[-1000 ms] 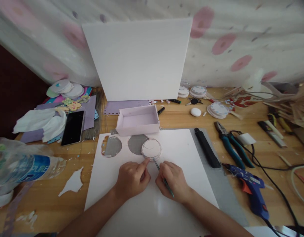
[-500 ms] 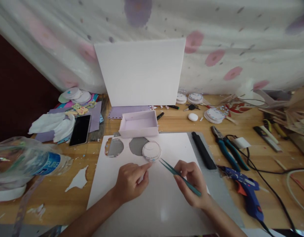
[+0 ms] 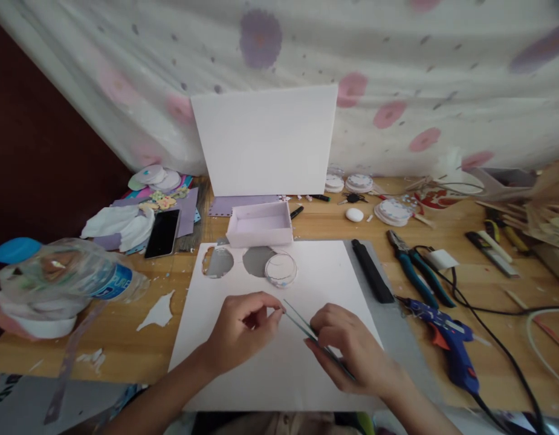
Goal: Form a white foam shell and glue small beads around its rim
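Observation:
My right hand (image 3: 352,350) grips a pair of teal tweezers (image 3: 301,323), whose tips point up and left and stand apart. Thumb and forefinger of my left hand (image 3: 245,329) are pinched together by one tweezer tip; whatever lies between them is too small to make out. Both hands are over a white board (image 3: 279,380). Just beyond them, a round white disc (image 3: 281,269) with a thin ringed edge and pale blue bits lies on the board, partly over one of two round cut-outs (image 3: 256,261).
A pale pink open box (image 3: 260,225) stands behind the board. To the right are a black sheath-like strip (image 3: 372,270), pliers (image 3: 417,269) and a blue glue gun (image 3: 446,341). On the left lie a phone (image 3: 162,233) and a plastic bottle (image 3: 118,281). A white panel (image 3: 268,142) leans at the back.
My left hand has drawn back from the disc's edge and its fingers have come together in a pinch. The tweezers have moved left to those fingertips. The camera view has shifted slightly.

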{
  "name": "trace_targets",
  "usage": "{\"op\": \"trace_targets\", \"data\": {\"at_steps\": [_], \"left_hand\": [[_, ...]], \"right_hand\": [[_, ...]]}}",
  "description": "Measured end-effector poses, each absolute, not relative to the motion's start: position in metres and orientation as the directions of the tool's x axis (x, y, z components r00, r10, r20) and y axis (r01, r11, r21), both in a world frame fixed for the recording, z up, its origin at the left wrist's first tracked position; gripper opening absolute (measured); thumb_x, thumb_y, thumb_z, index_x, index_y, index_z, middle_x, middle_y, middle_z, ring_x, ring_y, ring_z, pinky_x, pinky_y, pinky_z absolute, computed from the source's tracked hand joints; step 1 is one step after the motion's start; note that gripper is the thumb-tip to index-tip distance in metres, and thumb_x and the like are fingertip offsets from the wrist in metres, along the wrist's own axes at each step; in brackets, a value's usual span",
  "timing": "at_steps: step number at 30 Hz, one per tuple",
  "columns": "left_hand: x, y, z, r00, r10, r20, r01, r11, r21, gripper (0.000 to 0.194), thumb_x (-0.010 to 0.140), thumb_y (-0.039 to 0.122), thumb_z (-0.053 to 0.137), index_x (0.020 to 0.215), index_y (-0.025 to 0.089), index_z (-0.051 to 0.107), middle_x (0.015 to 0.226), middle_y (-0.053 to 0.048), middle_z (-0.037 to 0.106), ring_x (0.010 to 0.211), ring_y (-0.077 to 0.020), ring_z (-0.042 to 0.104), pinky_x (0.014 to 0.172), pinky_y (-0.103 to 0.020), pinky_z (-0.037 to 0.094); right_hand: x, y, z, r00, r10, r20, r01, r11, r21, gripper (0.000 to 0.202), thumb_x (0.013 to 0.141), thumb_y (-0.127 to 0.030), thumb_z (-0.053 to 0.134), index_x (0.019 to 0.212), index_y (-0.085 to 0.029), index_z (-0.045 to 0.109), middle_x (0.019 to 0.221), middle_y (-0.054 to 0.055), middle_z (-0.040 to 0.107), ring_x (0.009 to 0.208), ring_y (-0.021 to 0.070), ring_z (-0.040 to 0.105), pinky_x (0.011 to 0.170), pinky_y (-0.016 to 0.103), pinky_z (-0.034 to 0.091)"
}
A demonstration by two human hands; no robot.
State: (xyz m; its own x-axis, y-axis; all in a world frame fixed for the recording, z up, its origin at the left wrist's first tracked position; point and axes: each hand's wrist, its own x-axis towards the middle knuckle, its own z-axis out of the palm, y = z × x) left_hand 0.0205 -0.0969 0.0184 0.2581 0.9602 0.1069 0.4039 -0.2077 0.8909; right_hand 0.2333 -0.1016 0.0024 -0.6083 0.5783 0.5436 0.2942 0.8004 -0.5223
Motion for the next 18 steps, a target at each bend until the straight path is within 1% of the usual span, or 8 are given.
{"op": "trace_targets", "data": {"at_steps": [3,5,8,10,12,14,16,18], "left_hand": [[0.016,-0.097,0.020,0.303,0.940,0.157,0.466,-0.290,0.836,0.014,0.077,0.016,0.054,0.074,0.014,0.067,0.049,0.004,0.049,0.044,-0.0048,0.039,0.042,-0.014,0.032],[0.014,-0.096,0.020,0.334,0.924,0.184,0.499,-0.339,0.798,0.014,0.077,0.014,0.052,0.073,0.014,0.066,0.051,0.004,0.050,0.045,-0.0048,0.041,0.044,-0.014,0.032],[0.013,-0.093,0.015,0.379,0.901,0.214,0.529,-0.400,0.749,0.014,0.077,0.012,0.050,0.071,0.014,0.063,0.052,0.005,0.048,0.047,-0.0050,0.042,0.047,-0.015,0.033],[0.013,-0.091,0.009,0.392,0.890,0.234,0.554,-0.431,0.712,0.014,0.077,0.012,0.049,0.069,0.014,0.061,0.052,0.005,0.046,0.048,-0.0051,0.041,0.048,-0.016,0.032],[0.011,-0.088,0.003,0.384,0.889,0.250,0.597,-0.446,0.667,0.016,0.076,0.010,0.048,0.065,0.015,0.058,0.051,0.006,0.042,0.048,-0.0053,0.039,0.049,-0.017,0.031],[0.005,-0.084,-0.002,0.370,0.893,0.255,0.647,-0.445,0.620,0.017,0.075,0.010,0.047,0.061,0.016,0.055,0.050,0.006,0.039,0.048,-0.0056,0.038,0.050,-0.018,0.031],[-0.004,-0.077,-0.005,0.341,0.900,0.272,0.694,-0.437,0.572,0.018,0.076,0.010,0.046,0.060,0.016,0.053,0.050,0.006,0.040,0.047,-0.0062,0.038,0.051,-0.019,0.032],[-0.016,-0.063,-0.007,0.296,0.896,0.330,0.744,-0.433,0.508,0.019,0.080,0.012,0.046,0.063,0.017,0.053,0.052,0.005,0.045,0.050,-0.0080,0.043,0.054,-0.021,0.036]], "right_hand": [[0.232,-0.103,0.007,-0.643,0.507,0.573,0.329,0.859,-0.392,0.025,0.082,-0.001,0.048,0.093,-0.021,0.038,0.074,0.002,0.055,0.065,0.0151,0.047,0.059,0.029,0.039],[0.230,-0.105,0.008,-0.670,0.476,0.570,0.370,0.880,-0.300,0.021,0.083,0.000,0.047,0.090,-0.019,0.041,0.072,0.002,0.055,0.064,0.0153,0.047,0.059,0.030,0.039],[0.226,-0.107,0.008,-0.721,0.446,0.531,0.431,0.888,-0.161,0.016,0.085,-0.003,0.047,0.080,-0.019,0.045,0.069,0.003,0.056,0.063,0.0163,0.047,0.060,0.032,0.038],[0.223,-0.109,0.008,-0.742,0.438,0.507,0.450,0.887,-0.107,0.017,0.086,-0.004,0.045,0.077,-0.018,0.048,0.068,0.003,0.056,0.062,0.0168,0.048,0.059,0.033,0.038],[0.221,-0.112,0.009,-0.752,0.426,0.502,0.441,0.892,-0.096,0.018,0.086,-0.005,0.043,0.075,-0.018,0.049,0.067,0.003,0.055,0.061,0.0165,0.047,0.058,0.033,0.037],[0.220,-0.114,0.009,-0.756,0.416,0.506,0.420,0.900,-0.112,0.019,0.086,-0.005,0.044,0.074,-0.018,0.049,0.064,0.002,0.054,0.058,0.0157,0.046,0.056,0.032,0.037],[0.222,-0.114,0.010,-0.740,0.437,0.511,0.421,0.894,-0.155,0.018,0.086,-0.006,0.046,0.075,-0.019,0.048,0.063,0.001,0.054,0.058,0.0153,0.046,0.056,0.032,0.037],[0.227,-0.111,0.011,-0.696,0.493,0.523,0.443,0.867,-0.228,0.015,0.085,-0.005,0.047,0.081,-0.019,0.048,0.067,0.002,0.056,0.060,0.0155,0.048,0.058,0.032,0.041]]}}
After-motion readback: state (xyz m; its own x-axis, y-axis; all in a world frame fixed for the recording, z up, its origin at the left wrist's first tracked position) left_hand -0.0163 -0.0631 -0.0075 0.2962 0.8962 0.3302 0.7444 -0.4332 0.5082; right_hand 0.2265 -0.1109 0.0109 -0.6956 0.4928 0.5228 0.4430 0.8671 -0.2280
